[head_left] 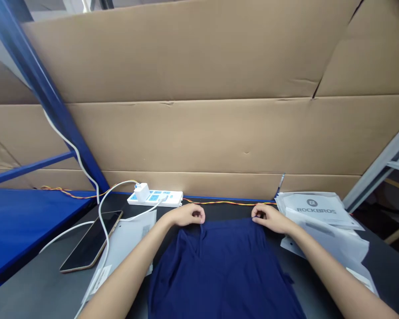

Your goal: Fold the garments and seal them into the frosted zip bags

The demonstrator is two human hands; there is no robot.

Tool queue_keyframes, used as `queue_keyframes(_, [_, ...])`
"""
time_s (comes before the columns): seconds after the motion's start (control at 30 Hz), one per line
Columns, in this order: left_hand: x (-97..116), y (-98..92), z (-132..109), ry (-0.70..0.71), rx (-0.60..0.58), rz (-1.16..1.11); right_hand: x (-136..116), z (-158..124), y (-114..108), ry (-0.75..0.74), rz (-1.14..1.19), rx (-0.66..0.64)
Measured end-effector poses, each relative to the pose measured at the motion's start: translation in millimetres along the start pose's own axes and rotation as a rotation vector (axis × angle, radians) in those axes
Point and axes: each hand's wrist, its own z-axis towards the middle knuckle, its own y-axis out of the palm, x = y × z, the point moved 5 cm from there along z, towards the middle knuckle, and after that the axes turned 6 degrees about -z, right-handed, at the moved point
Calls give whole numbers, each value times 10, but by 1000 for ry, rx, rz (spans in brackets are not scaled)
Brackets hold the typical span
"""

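A navy blue garment [226, 266] lies spread on the dark tabletop, its lower part running out of view at the bottom. My left hand [187, 215] is closed in a pinch at the upper left corner of its top edge. At the upper right corner, my right hand [268, 217] pinches the same edge between thumb and fingers. The top edge is drawn fairly straight between both hands, while folds show below the left one.
Left of the garment are a grey plastic bag [133, 241], a tablet [92, 241] and white cables. Behind stands a power strip [168, 199] with a charger [141, 192]. Printed translucent bags [319, 210] and a pen [279, 185] lie right. A cardboard wall [213, 137] closes the back.
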Motion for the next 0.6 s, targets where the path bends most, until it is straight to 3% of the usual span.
queue_keyframes(0.23, [200, 97, -175, 14, 173, 123, -418, -254, -252, -15, 30, 111])
queue_keyframes(0.37, [503, 177, -369, 50, 272, 193, -687, -551, -356, -52, -28, 219])
queue_keyframes(0.43, [693, 265, -592, 72, 317, 254, -788, -813, -342, -68, -64, 246])
queue_keyframes(0.5, [801, 438, -895, 80, 286, 349, -800, -1145, -224, -70, -108, 183])
queue_keyframes(0.6, [649, 708, -1437, 30, 257, 377, -595, -1714, 71, -38, -201, 73])
